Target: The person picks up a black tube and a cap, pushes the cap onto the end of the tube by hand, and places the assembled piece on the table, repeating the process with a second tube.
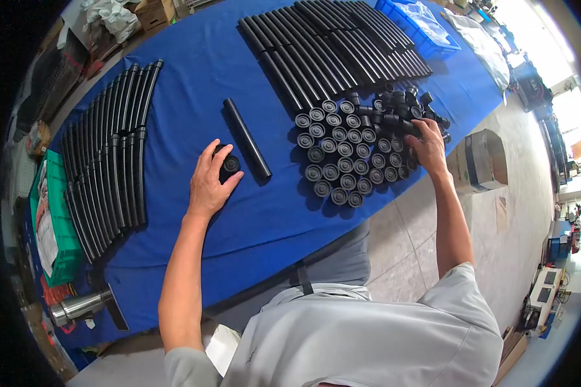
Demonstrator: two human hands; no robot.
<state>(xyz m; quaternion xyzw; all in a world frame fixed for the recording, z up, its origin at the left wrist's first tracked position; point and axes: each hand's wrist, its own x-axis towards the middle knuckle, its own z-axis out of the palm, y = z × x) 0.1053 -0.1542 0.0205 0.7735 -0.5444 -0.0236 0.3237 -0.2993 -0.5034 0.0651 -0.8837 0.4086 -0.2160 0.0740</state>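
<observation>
My left hand (208, 184) is curled around a black round end cap (230, 164), thumb and fingers on its sides, just above the blue cloth. Close by on the right, a single black tube (248, 138) lies at a slant. At the right end of a cluster of black end caps (345, 149), my right hand (427, 149) has its thumb and fingers closed about a black end cap (405, 127). Many caps stand with their ringed ends up; those near my right hand lie tumbled on their sides.
Rows of black tubes (329, 48) lie at the back, and capped tubes (106, 158) at the left. A green crate (61, 226) and a steel cylinder (81, 308) sit at the left edge. A blue crate (426, 32) is at the back right; a cardboard box (478, 161) stands beyond the table.
</observation>
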